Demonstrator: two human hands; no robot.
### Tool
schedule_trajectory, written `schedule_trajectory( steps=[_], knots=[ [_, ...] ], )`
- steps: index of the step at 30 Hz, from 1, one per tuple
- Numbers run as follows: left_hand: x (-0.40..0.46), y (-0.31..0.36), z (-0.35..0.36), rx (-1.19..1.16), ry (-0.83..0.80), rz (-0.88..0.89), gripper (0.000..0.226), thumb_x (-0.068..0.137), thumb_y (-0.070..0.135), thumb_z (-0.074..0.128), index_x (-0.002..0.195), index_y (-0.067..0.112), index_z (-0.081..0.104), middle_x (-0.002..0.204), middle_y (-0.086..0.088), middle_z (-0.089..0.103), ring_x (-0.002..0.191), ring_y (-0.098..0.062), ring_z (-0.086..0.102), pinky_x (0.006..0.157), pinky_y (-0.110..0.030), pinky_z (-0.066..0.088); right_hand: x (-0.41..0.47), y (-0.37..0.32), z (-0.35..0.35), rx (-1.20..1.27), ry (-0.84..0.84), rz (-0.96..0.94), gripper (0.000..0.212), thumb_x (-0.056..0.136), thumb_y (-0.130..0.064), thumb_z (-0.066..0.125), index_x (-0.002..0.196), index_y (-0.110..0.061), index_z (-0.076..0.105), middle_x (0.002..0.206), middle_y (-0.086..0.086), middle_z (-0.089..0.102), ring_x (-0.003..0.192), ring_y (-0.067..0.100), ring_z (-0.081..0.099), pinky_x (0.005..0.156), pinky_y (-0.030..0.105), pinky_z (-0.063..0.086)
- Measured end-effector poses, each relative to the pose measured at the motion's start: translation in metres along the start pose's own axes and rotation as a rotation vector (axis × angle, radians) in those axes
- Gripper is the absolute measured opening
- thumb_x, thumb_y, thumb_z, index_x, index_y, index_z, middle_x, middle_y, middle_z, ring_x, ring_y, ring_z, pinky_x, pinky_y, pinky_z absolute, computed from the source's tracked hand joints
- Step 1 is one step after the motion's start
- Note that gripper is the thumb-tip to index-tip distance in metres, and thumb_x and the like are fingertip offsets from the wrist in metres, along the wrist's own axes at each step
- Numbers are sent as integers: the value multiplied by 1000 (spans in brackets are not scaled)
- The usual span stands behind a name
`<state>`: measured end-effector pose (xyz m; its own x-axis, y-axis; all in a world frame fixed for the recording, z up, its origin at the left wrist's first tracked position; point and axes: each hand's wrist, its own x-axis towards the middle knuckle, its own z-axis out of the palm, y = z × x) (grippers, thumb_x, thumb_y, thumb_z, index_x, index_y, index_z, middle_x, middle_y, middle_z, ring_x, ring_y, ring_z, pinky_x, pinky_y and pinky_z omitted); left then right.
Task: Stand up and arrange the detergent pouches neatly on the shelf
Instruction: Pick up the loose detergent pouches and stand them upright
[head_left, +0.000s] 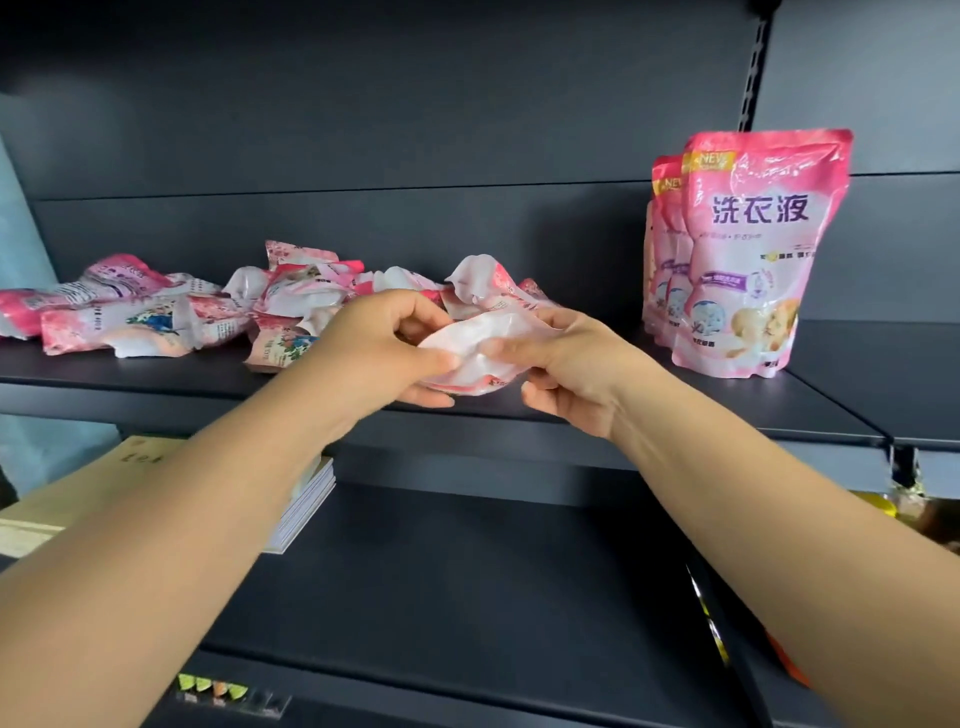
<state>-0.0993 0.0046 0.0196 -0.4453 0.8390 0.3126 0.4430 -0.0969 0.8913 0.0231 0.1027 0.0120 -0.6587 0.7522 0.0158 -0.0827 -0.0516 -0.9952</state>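
We take the dark shelf (156, 374) as our landmark and read along it from its left end. There a loose pile of fallen pouches (130, 312) lies flat on the board; we count about four at the far left and another tumbled cluster just right of them, perhaps six or seven, though the overlap keeps us from an exact number. In front of that cluster, above the shelf's front edge, our left hand (374, 353) reaches in with the forearm stretched forward, its fingers and thumb curled round the left side of one held pouch (467, 358), which is crumpled and shows mostly its white face. Our right hand (566, 369) meets it from the other side, thumb and fingers pinching the pouch's right edge, wrist bent slightly inward. Toward the shelf's right end stand upright pouches (748, 260), three that we can tell, one behind another, faces forward. Below the shelf's left part lies a stack of booklets (304, 504).
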Motion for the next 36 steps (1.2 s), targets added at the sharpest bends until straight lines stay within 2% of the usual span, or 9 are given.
schedule_trajectory(
  steps=[4, 7, 12, 19, 23, 27, 30, 33, 36],
  knots=[
    [2, 6, -5, 218, 66, 54, 23, 77, 0, 69, 69, 20, 60, 66, 8, 60, 42, 1, 55, 36, -14, 43, 4, 0, -4, -197, 60, -37, 33, 76, -10, 75, 105, -15, 59, 76, 4, 46, 32, 3, 30, 35, 14, 35],
    [4, 9, -11, 373, 129, 135, 22, 75, 9, 73, 66, 26, 63, 67, 14, 61, 44, 5, 53, 33, -12, 37, 4, 0, -6, -330, 82, -70, 23, 76, -13, 74, 96, -18, 62, 78, 4, 47, 34, 6, 30, 38, 15, 36],
    [3, 12, -17, 612, 153, 227, 26, 71, 20, 77, 62, 36, 59, 64, 22, 57, 56, 7, 54, 52, 0, 36, 3, -1, -8, -360, 65, -57, 15, 81, -9, 68, 83, -23, 61, 74, 2, 50, 30, 4, 30, 38, 14, 37],
    [1, 16, -15, 954, 1, 304, 2, 80, 29, 66, 79, 31, 66, 64, 22, 51, 68, -7, 51, 66, -18, 42, -2, -1, -4, -380, -30, -47, 21, 84, -2, 60, 96, -19, 65, 66, 1, 47, 35, 8, 28, 38, 15, 39],
    [3, 18, -16, 995, -13, 321, 20, 81, 27, 63, 64, 34, 55, 64, 17, 53, 70, -11, 52, 64, -26, 42, -12, -9, -6, -805, -33, -123, 9, 85, -31, 64, 93, -29, 63, 56, -2, 51, 44, 8, 43, 52, 22, 51],
    [2, 20, -14, 979, -132, 278, 21, 80, 37, 65, 63, 36, 52, 70, 14, 60, 69, -6, 53, 63, -19, 39, -15, -9, -7, -1146, 42, -217, 30, 84, -58, 52, 88, -32, 65, 58, -7, 62, 52, 5, 49, 64, 26, 46],
    [0, 20, -10, 1041, -112, 294, 27, 83, 37, 60, 60, 35, 48, 69, 16, 57, 76, -14, 54, 70, -29, 44, -19, -6, -3, -1248, 115, -235, 39, 87, -59, 45, 75, -27, 63, 61, -6, 62, 62, 8, 52, 58, 26, 40],
    [1, 20, -9, 1140, -26, 345, 30, 86, 33, 56, 59, 31, 44, 65, 17, 48, 80, -16, 51, 68, -29, 42, -18, -11, 0, -1386, 195, -188, 35, 91, -51, 43, 78, -25, 62, 75, -3, 57, 80, 20, 54, 65, 28, 36],
    [3, 18, -7, 1139, 46, 356, 32, 86, 34, 56, 58, 31, 42, 67, 16, 48, 83, -15, 50, 66, -28, 37, -15, -19, -2, -1502, 225, -198, 42, 93, -47, 42, 61, -20, 45, 69, -1, 42, 77, 26, 47, 63, 28, 32]
  ],
)
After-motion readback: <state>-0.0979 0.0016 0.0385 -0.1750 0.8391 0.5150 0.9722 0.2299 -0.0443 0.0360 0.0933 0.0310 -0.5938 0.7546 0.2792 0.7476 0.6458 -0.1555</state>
